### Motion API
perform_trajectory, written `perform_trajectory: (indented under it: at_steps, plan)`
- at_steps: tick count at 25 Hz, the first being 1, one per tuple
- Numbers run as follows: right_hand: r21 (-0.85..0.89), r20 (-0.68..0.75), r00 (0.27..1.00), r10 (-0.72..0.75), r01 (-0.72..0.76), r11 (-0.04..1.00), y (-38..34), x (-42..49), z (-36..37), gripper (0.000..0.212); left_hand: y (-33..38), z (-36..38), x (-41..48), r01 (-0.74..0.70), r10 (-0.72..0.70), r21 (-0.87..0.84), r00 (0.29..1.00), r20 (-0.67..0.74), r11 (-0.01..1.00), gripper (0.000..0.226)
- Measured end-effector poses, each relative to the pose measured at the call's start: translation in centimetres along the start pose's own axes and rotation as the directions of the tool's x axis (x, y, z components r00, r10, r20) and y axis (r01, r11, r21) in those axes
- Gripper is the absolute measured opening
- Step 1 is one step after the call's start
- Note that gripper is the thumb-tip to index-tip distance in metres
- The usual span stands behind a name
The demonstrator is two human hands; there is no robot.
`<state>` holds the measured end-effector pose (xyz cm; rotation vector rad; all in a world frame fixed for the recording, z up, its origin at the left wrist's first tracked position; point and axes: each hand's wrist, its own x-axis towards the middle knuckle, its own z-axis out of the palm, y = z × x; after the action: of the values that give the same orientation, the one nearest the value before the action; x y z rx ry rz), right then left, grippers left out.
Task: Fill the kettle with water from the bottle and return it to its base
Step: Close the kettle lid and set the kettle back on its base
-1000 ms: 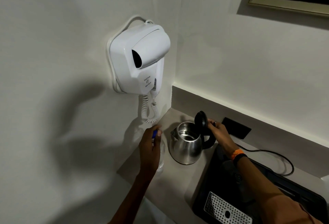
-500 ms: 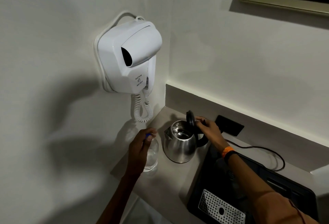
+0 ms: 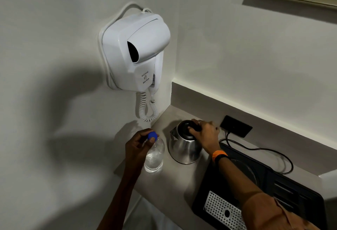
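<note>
1. The kettle [image 3: 184, 147] stands on the counter [image 3: 175, 180], near the corner.
2. The bottle [image 3: 154, 154] stands just left of the kettle, my left hand [image 3: 138, 145] at its cap [image 3: 152, 136].
3. My right hand [image 3: 207, 134] rests on the kettle's lid [image 3: 186, 129].
4. The tray [image 3: 284, 189] lies right of the kettle.
5. The hair dryer [image 3: 135, 54] hangs on the wall above and left of the kettle.
</note>
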<state>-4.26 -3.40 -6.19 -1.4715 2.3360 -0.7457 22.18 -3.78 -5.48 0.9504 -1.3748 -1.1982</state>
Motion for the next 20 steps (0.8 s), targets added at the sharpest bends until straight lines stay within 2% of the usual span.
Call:
perform_trajectory:
  at_steps: [5,9,11,13,15,17,19,20]
  plan:
    - [-0.091,-0.045,0.998,-0.047,0.042,0.995,-0.4,-0.7,0.3,0.031,0.5,0.3,-0.1,-0.053,0.049,0.182,0.998,0.027,0.982,0.024]
    - [-0.159,-0.019,0.996,-0.090,0.086,0.984,-0.5,-1.7,0.3,0.043,0.5,0.2,-0.6,-0.061,0.058,0.134,0.998,0.029,0.989,0.029]
    - [-0.072,0.035,0.997,-0.064,0.066,0.995,-0.1,-1.4,-0.3,0.047,0.6,0.1,-0.8,-0.025,0.026,0.057,1.000,-0.008,0.998,0.031]
    - [0.124,0.098,0.995,-0.024,0.012,0.992,0.9,-0.9,-1.9,0.041,1.5,0.4,-1.0,-0.009,0.010,0.023,0.999,-0.046,1.000,0.031]
    - [0.237,0.139,0.990,-0.033,-0.001,0.971,2.2,-0.5,-3.7,0.044,2.7,0.9,-1.3,-0.121,0.136,0.130,0.985,-0.108,0.984,0.034]
    - [0.139,0.174,0.982,-0.067,0.043,0.989,3.2,-0.5,-4.8,0.058,4.1,2.1,-2.1,-0.317,0.367,0.288,0.920,-0.140,0.904,0.043]
    - [0.012,0.197,0.976,-0.095,0.095,0.995,3.6,-0.5,-4.9,0.054,4.5,4.4,-3.2,-0.488,0.522,0.324,0.853,-0.019,0.810,0.038]
    - [-0.013,0.197,0.975,-0.104,0.109,0.994,3.7,-0.4,-4.7,0.046,4.3,6.0,-3.8,-0.515,0.521,0.303,0.851,0.067,0.802,0.035]
